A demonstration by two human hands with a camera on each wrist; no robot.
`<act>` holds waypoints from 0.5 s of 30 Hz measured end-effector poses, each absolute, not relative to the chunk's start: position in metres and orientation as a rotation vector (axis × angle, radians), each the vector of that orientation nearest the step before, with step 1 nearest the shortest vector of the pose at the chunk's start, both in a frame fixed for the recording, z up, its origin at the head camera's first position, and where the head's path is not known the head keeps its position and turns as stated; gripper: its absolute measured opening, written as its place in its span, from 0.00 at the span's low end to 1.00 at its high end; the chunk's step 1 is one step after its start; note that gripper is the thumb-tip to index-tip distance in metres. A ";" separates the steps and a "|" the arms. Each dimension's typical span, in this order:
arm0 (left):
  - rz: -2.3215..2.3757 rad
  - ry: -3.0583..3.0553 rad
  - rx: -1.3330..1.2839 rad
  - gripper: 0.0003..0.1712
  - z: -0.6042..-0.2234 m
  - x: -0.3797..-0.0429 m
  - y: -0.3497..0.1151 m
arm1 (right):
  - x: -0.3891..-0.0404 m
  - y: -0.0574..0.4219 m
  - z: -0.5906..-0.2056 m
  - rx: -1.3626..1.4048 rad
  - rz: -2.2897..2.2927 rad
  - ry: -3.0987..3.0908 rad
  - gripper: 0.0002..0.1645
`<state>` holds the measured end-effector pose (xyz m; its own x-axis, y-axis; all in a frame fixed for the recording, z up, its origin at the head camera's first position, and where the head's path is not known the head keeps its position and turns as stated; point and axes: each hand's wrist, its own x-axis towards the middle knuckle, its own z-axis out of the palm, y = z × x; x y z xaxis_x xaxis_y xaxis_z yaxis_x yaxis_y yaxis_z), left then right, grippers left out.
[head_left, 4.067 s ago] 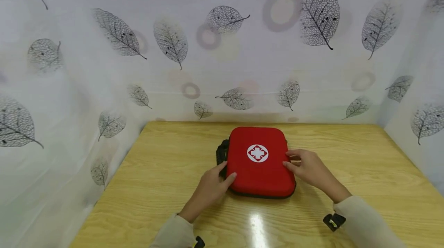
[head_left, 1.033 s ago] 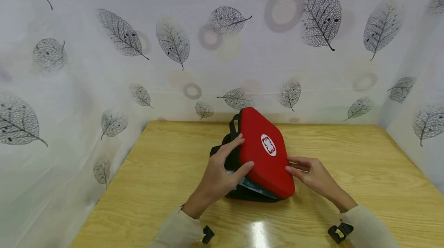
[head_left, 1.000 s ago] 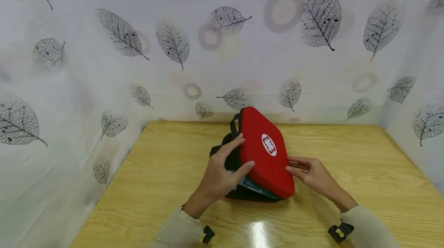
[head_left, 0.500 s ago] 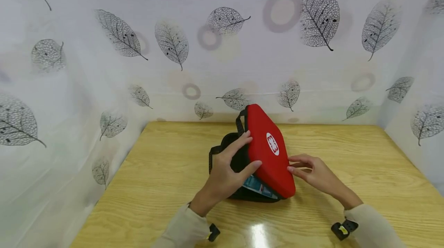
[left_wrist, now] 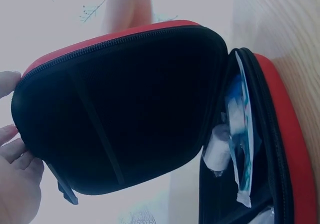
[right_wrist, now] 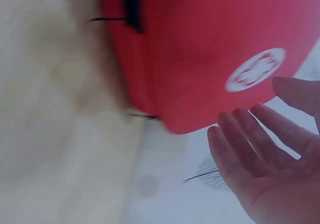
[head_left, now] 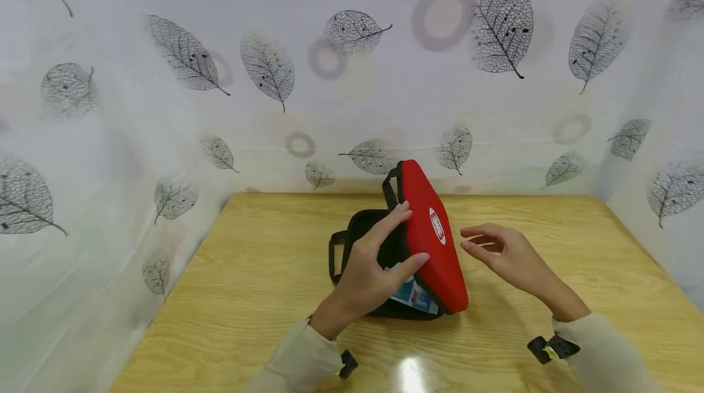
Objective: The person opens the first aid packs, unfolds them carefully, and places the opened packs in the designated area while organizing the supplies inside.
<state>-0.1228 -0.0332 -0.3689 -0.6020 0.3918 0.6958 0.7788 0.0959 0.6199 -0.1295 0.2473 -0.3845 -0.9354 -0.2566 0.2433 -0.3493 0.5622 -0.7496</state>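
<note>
A red first-aid case with a white cross emblem stands partly open on the table, its lid tilted up steeply. My left hand grips the lid's free edge, thumb on the red outer side. In the left wrist view, the lid's black lining faces the camera. Inside the base lie a white roll and a flat plastic packet; the rest of the contents is mostly hidden. My right hand is held just right of the lid, fingers loosely bent and apart from it, holding nothing.
The case rests on a wooden table. Black carrying straps stick out at the case's left side. A pale curtain with leaf prints hangs behind the table and along both sides.
The case was closed at first. My left hand has raised its lid up and to the right. My right hand has moved off the case's right side.
</note>
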 end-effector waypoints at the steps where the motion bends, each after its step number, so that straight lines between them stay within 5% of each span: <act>1: -1.508 -2.025 -1.156 0.40 -0.368 -0.123 -0.032 | -0.129 0.245 -0.379 0.530 1.312 -2.659 0.20; 15: -1.511 -2.044 -1.262 0.50 -0.363 -0.122 -0.020 | -0.107 0.202 -0.318 0.727 1.200 -2.374 0.18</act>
